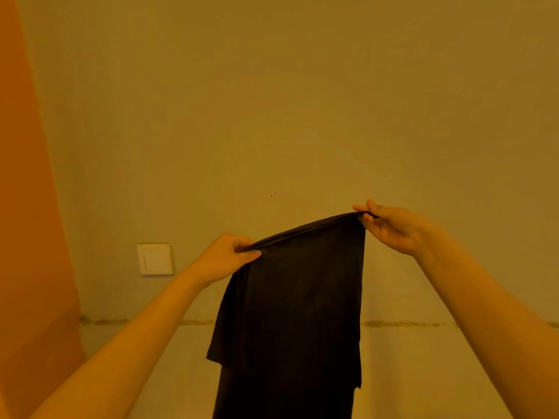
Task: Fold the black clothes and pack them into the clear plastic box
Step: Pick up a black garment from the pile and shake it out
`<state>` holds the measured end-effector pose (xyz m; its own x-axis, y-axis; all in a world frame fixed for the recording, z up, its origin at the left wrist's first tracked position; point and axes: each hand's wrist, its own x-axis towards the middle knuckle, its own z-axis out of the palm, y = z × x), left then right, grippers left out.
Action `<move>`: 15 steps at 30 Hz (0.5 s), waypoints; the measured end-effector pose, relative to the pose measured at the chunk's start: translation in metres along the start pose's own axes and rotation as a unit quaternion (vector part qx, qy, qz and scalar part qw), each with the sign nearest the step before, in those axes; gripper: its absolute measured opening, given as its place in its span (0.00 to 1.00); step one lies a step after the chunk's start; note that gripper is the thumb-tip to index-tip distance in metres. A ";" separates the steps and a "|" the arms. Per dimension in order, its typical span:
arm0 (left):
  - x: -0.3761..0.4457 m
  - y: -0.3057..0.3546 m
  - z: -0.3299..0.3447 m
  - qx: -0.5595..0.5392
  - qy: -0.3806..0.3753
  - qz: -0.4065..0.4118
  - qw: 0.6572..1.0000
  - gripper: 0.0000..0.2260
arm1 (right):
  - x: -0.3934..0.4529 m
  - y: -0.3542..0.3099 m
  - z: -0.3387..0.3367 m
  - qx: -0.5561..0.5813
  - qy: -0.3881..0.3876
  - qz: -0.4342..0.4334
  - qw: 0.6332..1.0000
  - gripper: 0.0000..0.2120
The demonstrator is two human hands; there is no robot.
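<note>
A black garment (296,303) hangs in the air in front of me, doubled over along its top edge and running down past the bottom of the frame. My left hand (225,257) pinches its top left corner. My right hand (390,226) pinches the top right corner, held a little higher, so the top edge slopes up to the right. Both arms are stretched out forward. The clear plastic box is not in view.
A plain wall fills the view, with a white light switch (155,259) left of my left hand. An orange surface (27,237) runs down the left edge. A dark horizontal seam (402,324) crosses the wall low down.
</note>
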<state>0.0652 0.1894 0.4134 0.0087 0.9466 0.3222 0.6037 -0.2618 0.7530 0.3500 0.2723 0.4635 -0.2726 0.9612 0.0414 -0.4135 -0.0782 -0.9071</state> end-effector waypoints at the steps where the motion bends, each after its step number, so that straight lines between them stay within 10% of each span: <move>1: 0.000 -0.001 -0.002 -0.016 -0.002 -0.005 1.000 0.07 | -0.001 0.000 -0.003 -0.016 -0.026 -0.014 0.999 0.07; 15: 0.008 0.003 -0.001 -0.044 0.088 0.010 0.995 0.14 | 0.003 -0.001 -0.009 -0.422 0.020 -0.177 0.889 0.11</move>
<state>0.0664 0.1960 0.4191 -0.1240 0.8959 0.4267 0.5332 -0.3025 0.7900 0.3574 0.2772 0.4613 -0.2171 0.8963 0.3868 0.3360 0.4406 -0.8325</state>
